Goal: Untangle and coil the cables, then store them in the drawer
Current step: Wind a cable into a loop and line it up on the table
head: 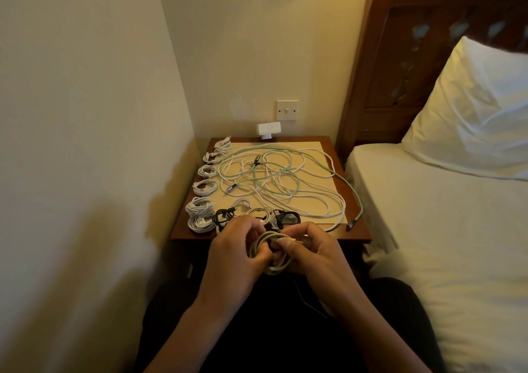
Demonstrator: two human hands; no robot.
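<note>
While the bed (443,244) fills the right and the wooden table (357,233) stands in the corner, a tangle of white and green cables (274,172) lies across the table top, with small white coils (204,187) down its left side. Just in front of the near edge, a pale coiled cable (268,270) sits between both hands, its ring facing the person: the left hand (231,255) grips the left side and the right hand (317,250) pinches it near the top. I guess the drawer is under the table top; it does not show.
</note>
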